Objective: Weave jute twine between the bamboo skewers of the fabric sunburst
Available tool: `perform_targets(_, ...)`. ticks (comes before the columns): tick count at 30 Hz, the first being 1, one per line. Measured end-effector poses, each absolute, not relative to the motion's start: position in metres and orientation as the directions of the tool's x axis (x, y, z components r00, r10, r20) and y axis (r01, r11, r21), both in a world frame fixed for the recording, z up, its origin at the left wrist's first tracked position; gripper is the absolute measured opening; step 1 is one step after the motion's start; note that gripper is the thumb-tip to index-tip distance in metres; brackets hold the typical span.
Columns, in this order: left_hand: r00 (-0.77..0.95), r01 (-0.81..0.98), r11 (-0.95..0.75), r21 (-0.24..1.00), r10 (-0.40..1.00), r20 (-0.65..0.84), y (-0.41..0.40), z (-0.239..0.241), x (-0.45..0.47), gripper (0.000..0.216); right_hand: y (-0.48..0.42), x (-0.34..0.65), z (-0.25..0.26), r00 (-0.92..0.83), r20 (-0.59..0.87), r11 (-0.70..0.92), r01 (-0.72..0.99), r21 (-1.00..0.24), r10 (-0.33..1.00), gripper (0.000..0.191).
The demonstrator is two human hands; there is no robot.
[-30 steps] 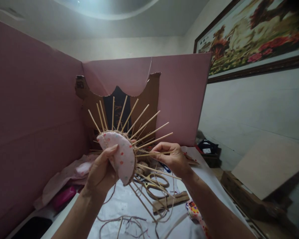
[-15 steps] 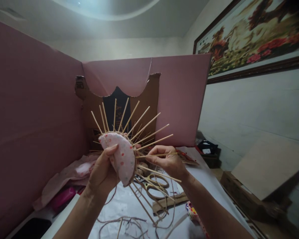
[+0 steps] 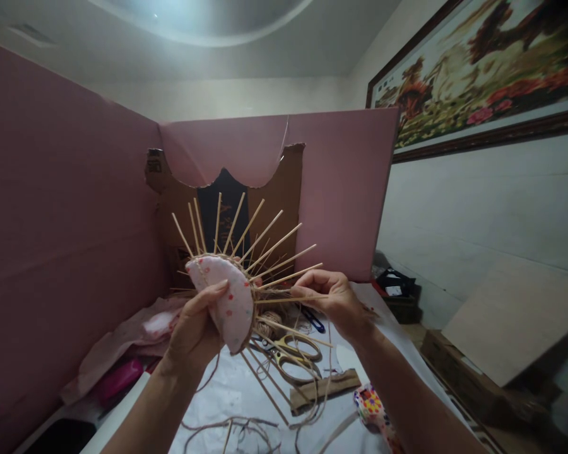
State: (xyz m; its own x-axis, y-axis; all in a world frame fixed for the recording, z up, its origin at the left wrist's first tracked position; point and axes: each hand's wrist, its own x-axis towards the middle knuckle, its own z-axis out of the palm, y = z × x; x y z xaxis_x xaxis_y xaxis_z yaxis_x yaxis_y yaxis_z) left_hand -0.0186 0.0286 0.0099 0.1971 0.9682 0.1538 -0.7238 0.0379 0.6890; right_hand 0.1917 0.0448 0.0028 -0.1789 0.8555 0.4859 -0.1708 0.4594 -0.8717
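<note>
My left hand (image 3: 196, 328) grips a round disc covered in pale pink dotted fabric (image 3: 230, 296), held up on edge in front of me. Several thin wooden sticks (image 3: 265, 243) fan out from its rim like spokes, with brown twine woven round their bases. My right hand (image 3: 329, 299) is pinched around the twine among the sticks at the disc's right side. Loose twine (image 3: 246, 425) trails down onto the white tabletop (image 3: 227, 391).
Gold-handled scissors (image 3: 291, 356) lie under my hands, beside a cardboard strip (image 3: 324, 388) and a colourful fabric piece (image 3: 372, 407). Pink cloth (image 3: 127, 334) is heaped at the left. Pink boards (image 3: 66, 208) wall the table's left and back. Boxes (image 3: 478, 372) stand at the right.
The disc has tipped slightly and sits a little lower and to the left. My right hand has shifted along the sticks, still working at the disc's right side.
</note>
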Motion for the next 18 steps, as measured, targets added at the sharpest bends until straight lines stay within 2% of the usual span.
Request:
perform_targets(3, 0.141, -0.701, -0.014, 0.713, 0.977, 0.158, 0.031, 0.011, -0.022, 0.034, 0.046, 0.205, 0.008, -0.176, 0.513, 0.489, -0.163, -0.857, 0.84, 0.024)
perform_targets(9, 0.078, -0.642, -0.025, 0.766, 0.992, 0.097, 0.033, 0.016, -0.029, 0.027, 0.048, 0.225, 0.014, -0.143, 0.493, 0.464, -0.194, -0.864, 0.858, 0.028)
perform_targets(15, 0.154, -0.555, 0.043, 0.831, 0.987, 0.051, 0.033, 0.016, -0.033, 0.028, 0.054, 0.237, 0.012, -0.113, 0.539, 0.503, -0.245, -0.829, 0.835, 0.025)
perform_targets(18, 0.146, -0.538, 0.0, 0.843, 0.985, 0.093, 0.033, 0.014, -0.032, 0.036, 0.059, 0.241, 0.012, -0.08, 0.529, 0.49, -0.281, -0.825, 0.845, 0.024)
